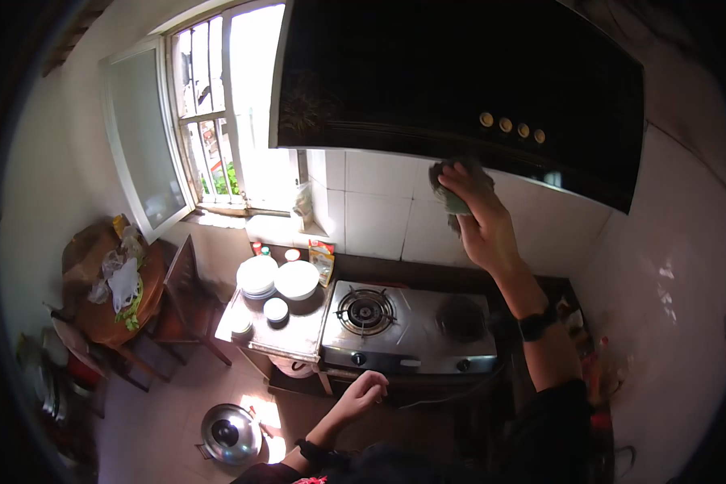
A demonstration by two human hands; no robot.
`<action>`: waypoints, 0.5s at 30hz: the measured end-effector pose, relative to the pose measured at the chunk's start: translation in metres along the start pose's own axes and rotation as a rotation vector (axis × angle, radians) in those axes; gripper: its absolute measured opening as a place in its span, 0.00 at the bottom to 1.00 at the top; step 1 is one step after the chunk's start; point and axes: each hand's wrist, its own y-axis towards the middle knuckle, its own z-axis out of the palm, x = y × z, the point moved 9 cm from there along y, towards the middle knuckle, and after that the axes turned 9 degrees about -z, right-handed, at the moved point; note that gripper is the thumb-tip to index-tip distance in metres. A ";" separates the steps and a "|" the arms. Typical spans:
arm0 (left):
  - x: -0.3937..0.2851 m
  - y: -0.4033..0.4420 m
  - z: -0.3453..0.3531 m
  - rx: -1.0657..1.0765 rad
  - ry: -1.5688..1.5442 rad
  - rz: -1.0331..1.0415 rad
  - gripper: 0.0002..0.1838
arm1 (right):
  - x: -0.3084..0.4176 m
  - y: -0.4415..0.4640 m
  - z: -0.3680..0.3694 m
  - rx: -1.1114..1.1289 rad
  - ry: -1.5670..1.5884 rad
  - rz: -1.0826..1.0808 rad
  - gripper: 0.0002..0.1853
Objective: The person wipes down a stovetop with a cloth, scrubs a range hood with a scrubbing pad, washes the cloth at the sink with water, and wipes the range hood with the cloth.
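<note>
My right hand (477, 211) is raised and closed around a dark grey-green cloth (455, 200), just below the lower edge of the black range hood (427, 89). Part of the cloth is hidden behind my fingers. Behind it lies the white tiled wall (371, 194). Lower down, my left hand (363, 395) hangs in front of the gas stove (407, 323) with its fingers curled in and nothing visible in them. The stove has a steel top, with a burner grate on the left and a darker, shadowed burner on the right.
Stacked white bowls (257, 277) and a white plate (297, 280) stand on the counter left of the stove. A lidded steel pot (231, 434) sits on the floor. A round wooden table (81, 266) with bags and greens stands at left, beside a wooden chair (189, 302) and an open window (141, 129).
</note>
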 end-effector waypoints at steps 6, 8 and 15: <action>0.019 0.006 0.009 0.096 -0.048 -0.101 0.06 | 0.005 -0.205 0.001 -0.754 1.493 1.229 0.25; 0.026 0.018 0.030 0.167 0.016 -0.168 0.06 | 0.027 -0.268 -0.018 -0.952 1.575 1.335 0.25; 0.051 0.036 0.177 0.543 0.330 -0.243 0.07 | 0.145 -0.459 -0.147 -1.516 1.290 1.516 0.19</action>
